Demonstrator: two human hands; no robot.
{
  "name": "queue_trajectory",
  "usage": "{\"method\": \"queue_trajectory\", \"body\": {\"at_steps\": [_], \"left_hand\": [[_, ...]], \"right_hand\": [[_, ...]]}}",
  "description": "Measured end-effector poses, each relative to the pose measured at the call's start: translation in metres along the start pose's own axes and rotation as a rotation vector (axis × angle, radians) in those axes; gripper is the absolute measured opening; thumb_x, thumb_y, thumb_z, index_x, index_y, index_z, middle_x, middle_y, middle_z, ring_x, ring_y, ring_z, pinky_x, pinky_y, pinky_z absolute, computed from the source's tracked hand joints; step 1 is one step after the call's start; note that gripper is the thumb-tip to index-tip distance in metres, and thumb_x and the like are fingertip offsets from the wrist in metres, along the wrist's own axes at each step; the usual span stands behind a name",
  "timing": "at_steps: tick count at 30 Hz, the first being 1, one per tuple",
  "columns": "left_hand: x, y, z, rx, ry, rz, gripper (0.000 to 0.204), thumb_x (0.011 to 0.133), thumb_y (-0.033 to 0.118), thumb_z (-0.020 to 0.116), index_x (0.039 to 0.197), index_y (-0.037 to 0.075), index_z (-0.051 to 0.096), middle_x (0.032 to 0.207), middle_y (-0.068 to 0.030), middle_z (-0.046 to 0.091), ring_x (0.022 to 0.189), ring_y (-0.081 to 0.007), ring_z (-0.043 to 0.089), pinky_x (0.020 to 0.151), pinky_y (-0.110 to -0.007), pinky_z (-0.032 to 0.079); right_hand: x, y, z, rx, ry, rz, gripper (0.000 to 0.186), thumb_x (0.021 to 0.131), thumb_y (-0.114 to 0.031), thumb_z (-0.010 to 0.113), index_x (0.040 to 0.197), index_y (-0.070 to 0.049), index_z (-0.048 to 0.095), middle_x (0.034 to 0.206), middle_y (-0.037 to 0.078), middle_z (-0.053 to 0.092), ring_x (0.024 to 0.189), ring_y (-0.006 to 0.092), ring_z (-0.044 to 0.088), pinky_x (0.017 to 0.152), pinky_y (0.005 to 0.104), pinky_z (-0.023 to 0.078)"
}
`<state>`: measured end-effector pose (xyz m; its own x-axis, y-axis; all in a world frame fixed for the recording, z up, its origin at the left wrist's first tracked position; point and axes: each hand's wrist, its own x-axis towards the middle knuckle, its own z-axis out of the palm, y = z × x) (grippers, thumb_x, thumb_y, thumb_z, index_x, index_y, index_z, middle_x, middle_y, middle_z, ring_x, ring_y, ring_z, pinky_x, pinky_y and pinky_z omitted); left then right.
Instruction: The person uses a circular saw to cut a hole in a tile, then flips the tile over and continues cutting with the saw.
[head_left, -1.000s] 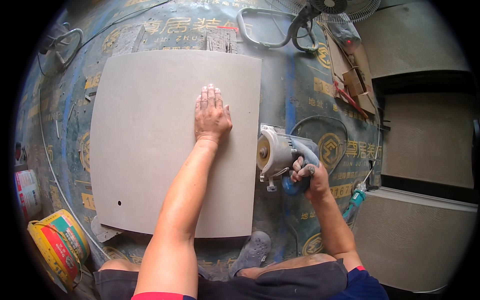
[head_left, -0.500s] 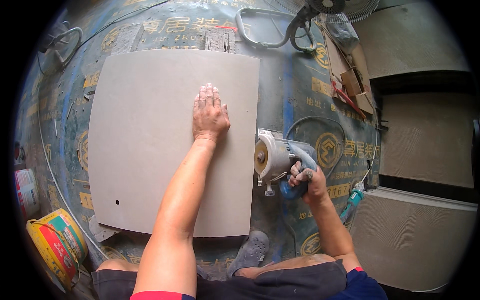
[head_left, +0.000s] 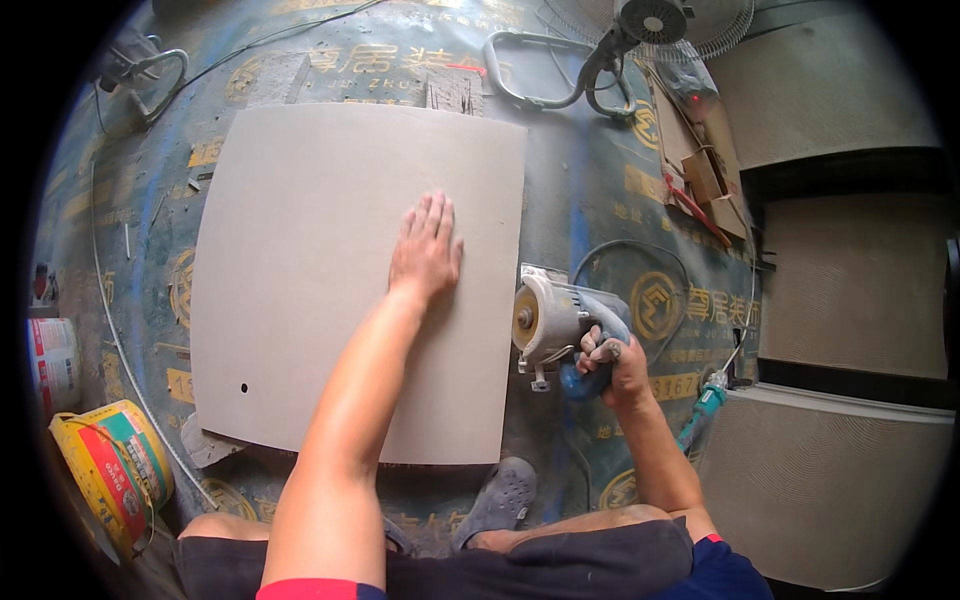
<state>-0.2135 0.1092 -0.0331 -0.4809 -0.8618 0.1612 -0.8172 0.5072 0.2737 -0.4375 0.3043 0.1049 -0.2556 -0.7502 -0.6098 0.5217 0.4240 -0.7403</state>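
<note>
A large beige-grey tile (head_left: 300, 280) lies flat, with a small dark round hole near its lower left corner. My left hand (head_left: 425, 258) rests palm down on its right half, fingers stretched out and holding nothing. Beside the tile's right edge is a handheld tile cutter (head_left: 552, 315) with a pale, dusty body and a round disc facing the tile. Wrapped round its blue handle is my right hand (head_left: 618, 362). Whether the disc touches the tile edge or is spinning, I cannot tell.
Dusty blocks (head_left: 455, 90) stick out from under the tile's far edge. A fan (head_left: 650, 25) stands at the far right, near cardboard pieces (head_left: 705, 175). At right are a teal power tool (head_left: 705, 408) and larger slabs (head_left: 830, 480). A yellow bucket (head_left: 118, 465) stands at lower left. Cables cross the printed floor covering.
My left hand has slid slightly toward me on the tile. The whole view has shifted a little. My right hand keeps its grip on the tile cutter, which stays at the tile's right edge.
</note>
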Motion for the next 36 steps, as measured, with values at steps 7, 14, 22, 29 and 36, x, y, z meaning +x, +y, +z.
{"method": "queue_trajectory", "body": {"at_steps": [7,14,22,29,36], "left_hand": [[-0.091,0.025,-0.018,0.026,-0.144,0.087,0.075,0.095,0.044,0.042,0.151,-0.002,0.023,0.160,-0.0171,0.017,0.150,-0.0311,0.011,0.122,-0.045,0.009],[-0.090,0.025,-0.016,0.053,-0.159,0.087,0.075,0.095,0.045,0.041,0.152,-0.002,0.022,0.161,-0.0167,0.016,0.150,-0.0307,0.010,0.122,-0.044,0.008],[-0.088,0.026,-0.017,0.026,-0.151,0.085,0.075,0.095,0.044,0.042,0.151,-0.001,0.024,0.161,-0.0169,0.018,0.150,-0.0306,0.012,0.122,-0.044,0.010],[-0.087,0.027,-0.018,0.027,-0.159,0.078,0.075,0.095,0.044,0.042,0.151,-0.002,0.024,0.161,-0.0169,0.017,0.150,-0.0302,0.011,0.122,-0.044,0.010],[-0.089,0.027,-0.023,0.032,-0.191,0.068,0.075,0.095,0.045,0.041,0.152,-0.001,0.022,0.161,-0.0162,0.016,0.151,-0.0300,0.010,0.122,-0.043,0.010]], "right_hand": [[-0.005,0.004,-0.003,0.005,-0.016,-0.028,0.023,0.060,-0.004,0.054,0.084,-0.005,0.051,0.069,0.005,0.049,0.055,0.0165,0.048,0.054,0.0302,0.043],[-0.011,0.006,-0.004,-0.021,-0.028,-0.013,0.022,0.065,-0.004,0.055,0.086,-0.004,0.052,0.069,0.006,0.051,0.056,0.0161,0.050,0.054,0.0302,0.045],[-0.014,0.012,-0.009,-0.006,-0.025,-0.007,0.019,0.065,-0.005,0.054,0.083,-0.004,0.052,0.070,0.005,0.051,0.056,0.0159,0.049,0.055,0.0301,0.044],[-0.013,0.017,-0.014,-0.011,-0.039,-0.016,0.020,0.064,-0.005,0.055,0.084,-0.005,0.052,0.069,0.005,0.049,0.056,0.0160,0.048,0.055,0.0304,0.044],[-0.017,0.016,-0.009,-0.023,-0.043,-0.005,0.021,0.063,-0.005,0.054,0.083,-0.005,0.051,0.070,0.005,0.049,0.057,0.0169,0.048,0.056,0.0306,0.043]]}}
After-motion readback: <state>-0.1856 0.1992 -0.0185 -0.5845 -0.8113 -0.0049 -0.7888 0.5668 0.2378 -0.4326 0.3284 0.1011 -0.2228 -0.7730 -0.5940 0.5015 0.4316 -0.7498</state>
